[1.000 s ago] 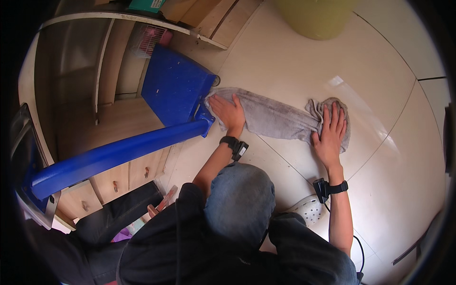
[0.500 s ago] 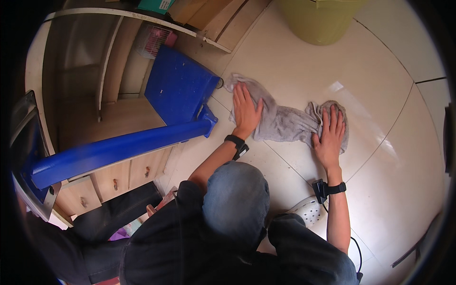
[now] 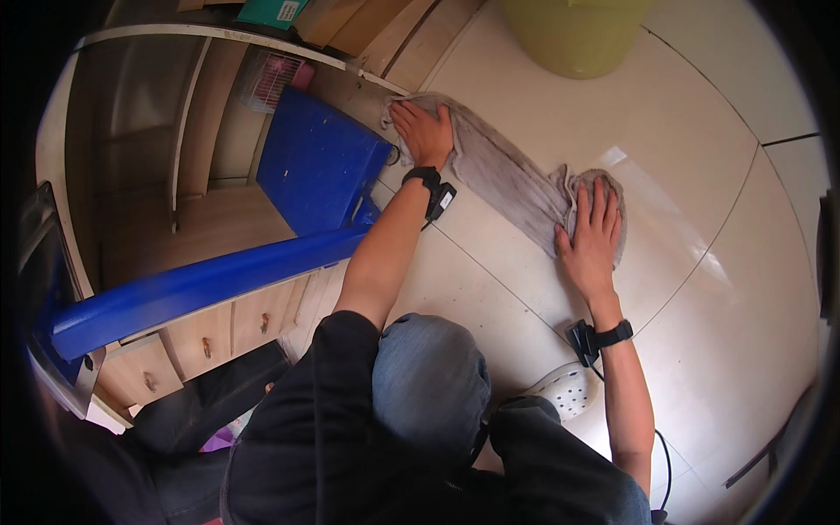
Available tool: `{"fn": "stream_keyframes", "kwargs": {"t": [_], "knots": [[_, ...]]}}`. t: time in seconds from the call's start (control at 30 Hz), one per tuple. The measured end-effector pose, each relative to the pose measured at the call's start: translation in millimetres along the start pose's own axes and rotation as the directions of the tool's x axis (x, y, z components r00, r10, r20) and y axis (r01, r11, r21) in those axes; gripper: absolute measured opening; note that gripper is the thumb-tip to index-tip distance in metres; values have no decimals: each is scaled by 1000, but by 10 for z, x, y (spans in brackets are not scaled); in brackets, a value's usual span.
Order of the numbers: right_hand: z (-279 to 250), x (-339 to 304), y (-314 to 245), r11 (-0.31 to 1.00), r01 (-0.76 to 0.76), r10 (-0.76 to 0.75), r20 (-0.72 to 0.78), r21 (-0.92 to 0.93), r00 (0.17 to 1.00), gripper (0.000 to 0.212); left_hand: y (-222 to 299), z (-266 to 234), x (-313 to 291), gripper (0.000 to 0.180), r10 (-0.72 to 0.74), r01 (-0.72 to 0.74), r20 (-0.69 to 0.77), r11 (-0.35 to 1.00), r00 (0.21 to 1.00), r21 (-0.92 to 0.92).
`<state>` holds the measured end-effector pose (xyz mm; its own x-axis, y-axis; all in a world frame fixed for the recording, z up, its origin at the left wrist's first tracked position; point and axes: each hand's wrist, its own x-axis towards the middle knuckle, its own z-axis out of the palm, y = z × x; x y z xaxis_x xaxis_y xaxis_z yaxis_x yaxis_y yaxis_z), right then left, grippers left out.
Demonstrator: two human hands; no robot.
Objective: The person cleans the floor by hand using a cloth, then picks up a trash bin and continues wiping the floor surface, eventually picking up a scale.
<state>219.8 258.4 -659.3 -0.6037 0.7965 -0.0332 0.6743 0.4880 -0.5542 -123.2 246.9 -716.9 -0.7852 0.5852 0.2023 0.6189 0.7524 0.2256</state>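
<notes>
Both hands (image 3: 429, 140) (image 3: 591, 245), fingers (image 3: 598, 206) outstretched, lie on gray cloth (image 3: 507, 179); the teal box's (image 3: 260, 11) label (image 3: 287, 10) is illegible.

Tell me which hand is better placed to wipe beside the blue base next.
Probably the left hand: it lies on the grey cloth close to the blue base, while the right hand touches the cloth farther away.

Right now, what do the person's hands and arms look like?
The left hand and right hand are gloveless; each wrist has a black strap and black box. A thin black cable skirts the right forearm. A black fabric sleeve reaches the left elbow.
</notes>
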Motion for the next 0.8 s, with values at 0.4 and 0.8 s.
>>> {"fn": "stream_keyframes", "kwargs": {"t": [0.4,0.8], "knots": [[-33,57,76,999,33,-34,22,38,999,73,4,-174,-543,74,354,-354,38,935,935,1],[-85,86,101,999,20,-23,82,31,996,83,607,60,275,79,589,-569,24,789,808,-230]]}}
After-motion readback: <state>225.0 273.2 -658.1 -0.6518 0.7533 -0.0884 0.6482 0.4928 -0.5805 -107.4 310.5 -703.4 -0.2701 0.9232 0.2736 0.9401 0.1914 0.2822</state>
